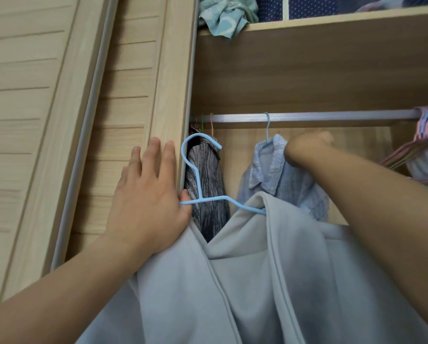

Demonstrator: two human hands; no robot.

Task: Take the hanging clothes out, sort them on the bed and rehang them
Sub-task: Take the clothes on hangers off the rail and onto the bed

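1. Head view, step in hand: the light grey garment (245,281) fills the lower centre of the frame on a light blue hanger (200,175), whose hook is off the rail (332,115). Whether it is coming out or going back on I cannot tell.
2. Next move, as I judge it: either lift the hook onto the bare stretch of rail between the dark patterned garment (205,184) and the blue shirt (282,180), or carry it away to the bed.
3. Left hand (146,202), centre left: thumb pinches the hanger's shoulder end; fingers lie straight against the wardrobe frame (168,95).
4. Right hand (307,147), centre right: reaches to the blue shirt's collar, blurred; its grip I cannot tell.
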